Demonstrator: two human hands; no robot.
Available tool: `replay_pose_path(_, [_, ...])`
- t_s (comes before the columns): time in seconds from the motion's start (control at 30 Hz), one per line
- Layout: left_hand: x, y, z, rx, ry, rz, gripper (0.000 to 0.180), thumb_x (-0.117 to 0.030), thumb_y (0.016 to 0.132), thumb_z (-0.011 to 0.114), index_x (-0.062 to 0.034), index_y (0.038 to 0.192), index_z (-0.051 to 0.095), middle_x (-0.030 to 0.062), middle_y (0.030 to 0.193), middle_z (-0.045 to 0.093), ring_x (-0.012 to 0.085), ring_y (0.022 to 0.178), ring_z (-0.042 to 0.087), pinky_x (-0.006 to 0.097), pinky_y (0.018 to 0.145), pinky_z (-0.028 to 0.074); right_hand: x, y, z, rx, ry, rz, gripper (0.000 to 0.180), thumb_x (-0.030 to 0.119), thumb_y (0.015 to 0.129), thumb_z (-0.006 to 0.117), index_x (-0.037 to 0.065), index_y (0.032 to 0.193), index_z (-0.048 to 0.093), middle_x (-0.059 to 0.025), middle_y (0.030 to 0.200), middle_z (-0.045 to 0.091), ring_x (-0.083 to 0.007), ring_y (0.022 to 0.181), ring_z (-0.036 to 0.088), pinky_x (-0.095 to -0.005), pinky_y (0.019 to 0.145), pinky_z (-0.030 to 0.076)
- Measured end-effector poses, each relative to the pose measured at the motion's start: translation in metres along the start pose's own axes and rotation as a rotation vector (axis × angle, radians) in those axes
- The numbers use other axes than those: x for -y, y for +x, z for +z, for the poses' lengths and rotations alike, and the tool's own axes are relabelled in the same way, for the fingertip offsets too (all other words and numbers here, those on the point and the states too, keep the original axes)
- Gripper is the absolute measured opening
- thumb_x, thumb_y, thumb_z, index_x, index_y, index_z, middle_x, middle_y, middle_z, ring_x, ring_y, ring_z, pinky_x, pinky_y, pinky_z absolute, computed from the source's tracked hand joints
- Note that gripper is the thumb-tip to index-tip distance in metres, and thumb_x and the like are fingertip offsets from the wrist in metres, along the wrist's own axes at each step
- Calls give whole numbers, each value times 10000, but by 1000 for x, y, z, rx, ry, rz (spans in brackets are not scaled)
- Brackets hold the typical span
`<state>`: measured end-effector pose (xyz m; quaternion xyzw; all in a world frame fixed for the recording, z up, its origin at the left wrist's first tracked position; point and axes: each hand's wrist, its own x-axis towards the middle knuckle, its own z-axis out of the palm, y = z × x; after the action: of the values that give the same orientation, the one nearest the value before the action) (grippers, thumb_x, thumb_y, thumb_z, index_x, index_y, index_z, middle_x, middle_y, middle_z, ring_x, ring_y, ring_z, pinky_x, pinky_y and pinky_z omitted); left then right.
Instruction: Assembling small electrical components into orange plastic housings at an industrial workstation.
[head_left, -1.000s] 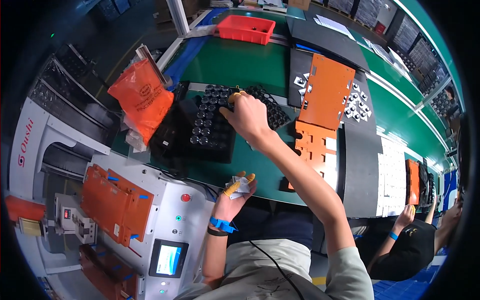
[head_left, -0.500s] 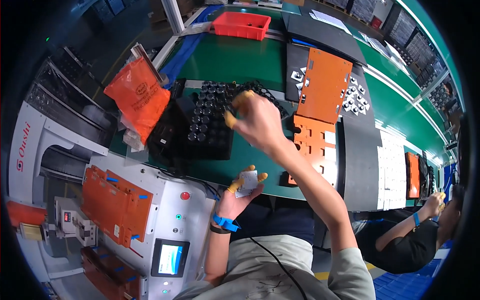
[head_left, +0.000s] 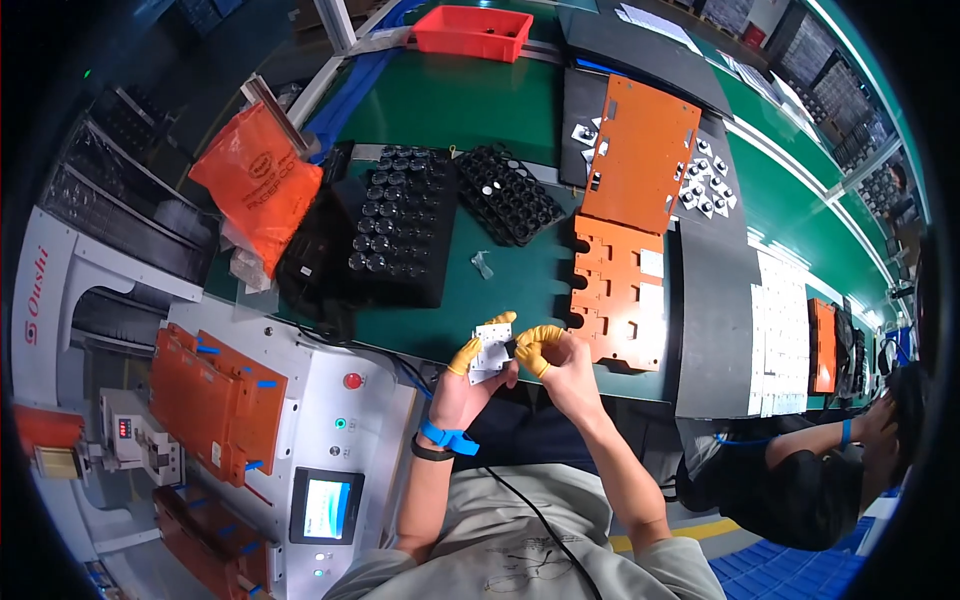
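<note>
A small white square board [head_left: 488, 357] with holes rests in my left hand [head_left: 462, 392], gripped by fingers in yellow finger cots. Over the board, my right hand [head_left: 562, 368], also in yellow cots, pinches a small black part [head_left: 510, 348] close against its face. Whether the part touches the board I cannot tell. Beyond my hands lie a black tray [head_left: 425, 268] with rows of clear, shiny round lenses and a tilted black tray [head_left: 510, 200] of round cells. A scrap of clear plastic [head_left: 482, 265] lies between them and me.
Orange slotted fixture plates [head_left: 622, 300] stand to the right, near white boards with black parts [head_left: 708, 185] on a black mat. A red bin [head_left: 472, 32] sits far back. An orange bag [head_left: 258, 185] and a machine [head_left: 340, 380] are at left. A co-worker [head_left: 800, 470] sits at right.
My right hand has come back from the trays to the white board, now pinching a small black part. The left hand still holds the board. The view has shifted slightly.
</note>
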<state>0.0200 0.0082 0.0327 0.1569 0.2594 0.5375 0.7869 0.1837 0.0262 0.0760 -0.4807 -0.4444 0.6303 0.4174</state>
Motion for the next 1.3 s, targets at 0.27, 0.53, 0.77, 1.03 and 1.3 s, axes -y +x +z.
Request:
replay_pose_path(0.27, [18, 1, 5, 17, 185, 71, 531, -363, 1041, 469, -36, 1458, 448, 74, 1181, 630, 172, 973, 634, 339, 818, 520, -16, 2, -9, -116, 90, 23, 126, 34, 885, 637, -58, 969, 649, -41, 804, 669, -94, 757, 619, -256, 698, 503])
replay_pose_path(0.53, [29, 7, 5, 10, 546, 283, 601, -309, 960, 681, -41, 1459, 480, 13, 1174, 654, 57, 801, 560, 203, 725, 474, -9, -9, -1, -190, 158, -95, 201, 111, 915, 722, -23, 1051, 658, 6, 831, 670, -22, 649, 546, -197, 544, 421])
replay_pose_path(0.77, [31, 1, -2, -7, 584, 311, 664, -269, 874, 787, -4, 1419, 516, 69, 1371, 602, 136, 1151, 600, 279, 967, 482, 6, -21, -9, -125, -68, -209, 223, 87, 889, 746, -36, 1056, 664, 9, 766, 626, -49, 663, 547, -227, 633, 466])
replay_pose_path(1.03, [25, -8, 22, -17, 632, 428, 655, -180, 813, 844, 21, 1364, 552, 87, 1290, 643, 143, 1111, 620, 293, 972, 489, 13, -24, -24, -60, -237, -282, 264, 66, 843, 776, -21, 1076, 689, 7, 688, 531, -58, 608, 459, -247, 572, 401])
replay_pose_path(1.3, [24, -19, 24, -63, 817, 499, 591, -119, 805, 844, 30, 1314, 582, 92, 1168, 700, 145, 1029, 656, 290, 906, 525, 9, -28, -29, -11, -235, -399, 286, 76, 835, 784, -32, 1086, 700, -17, 668, 497, -89, 589, 455, -261, 575, 406])
